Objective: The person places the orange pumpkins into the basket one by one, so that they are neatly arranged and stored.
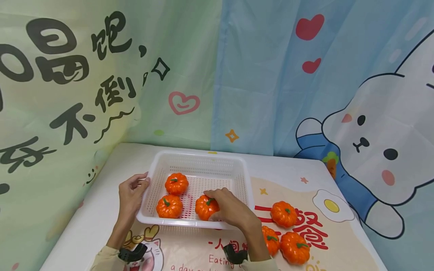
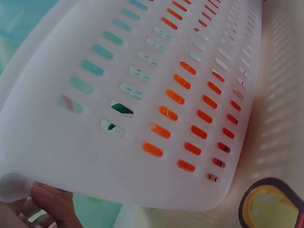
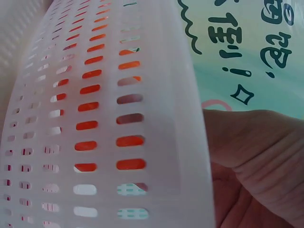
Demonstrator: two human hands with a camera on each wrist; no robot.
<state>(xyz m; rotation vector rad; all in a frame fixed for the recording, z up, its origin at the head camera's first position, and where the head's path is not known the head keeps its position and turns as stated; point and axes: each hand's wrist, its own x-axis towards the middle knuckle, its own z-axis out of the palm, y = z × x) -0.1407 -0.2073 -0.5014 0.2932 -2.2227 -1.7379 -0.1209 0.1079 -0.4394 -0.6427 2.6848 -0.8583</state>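
A glossy orange, ribbed toy pumpkin with a green stem is held inside a white, rectangular, slotted plastic basket, near the middle of the front wall. It is gripped from the right side by the bare right hand, whose fingers are curled over the top while the thumb is set low at the front; the gap between them is only as wide as the fruit, presumably so that the smooth, rounded body is kept from slipping. Whether its underside is touching the basket floor cannot be told. To its left, two matching orange pumpkins are rested on the floor, a rear pumpkin and a front pumpkin, close together by the left wall. The left rim is pinched by the bare left hand, with the thumb and bent fingers closed on the edge, apparently so that the light basket is steadied. Outside, to the right, three loose orange pumpkins are clustered on a beige printed mat, within easy reach of the right arm. The mat is spread over a white table, behind which a green-and-blue printed curtain is hung.
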